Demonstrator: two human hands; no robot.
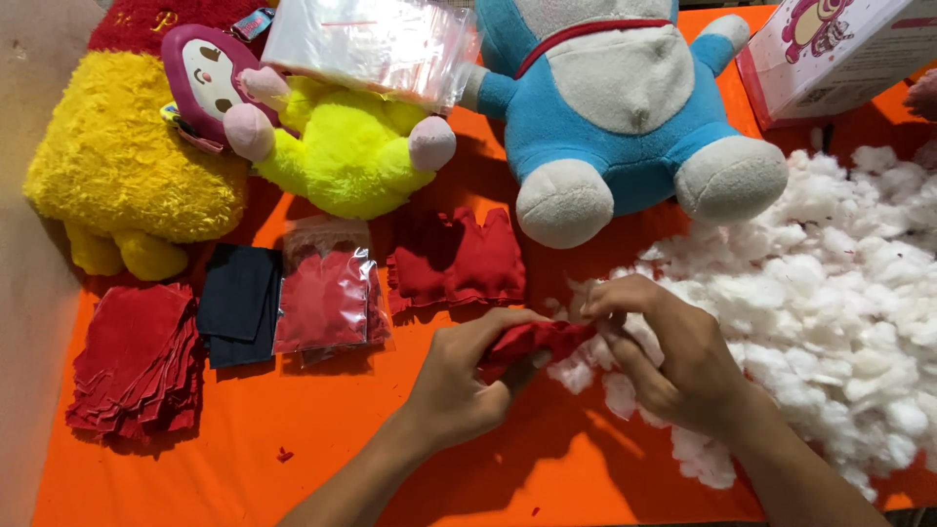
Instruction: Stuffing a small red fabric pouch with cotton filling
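Note:
My left hand [459,376] grips a small red fabric piece [532,342] low over the orange table cover [293,468]. My right hand [664,351] pinches the open end of that red piece, fingers pressed against white stuffing [830,283] that spreads in a big loose heap to the right. A wad of the stuffing [576,373] sits just under the red piece. Whether stuffing is inside the piece is hidden by my fingers.
A stuffed red piece [457,259], a clear bag of red fabric [330,293], dark blue fabric [237,303] and a stack of red squares [137,361] lie left. Behind stand a blue-and-white plush [615,107], a neon-yellow plush [342,146], a yellow plush [117,166], a clear bag [371,44] and a box [830,49].

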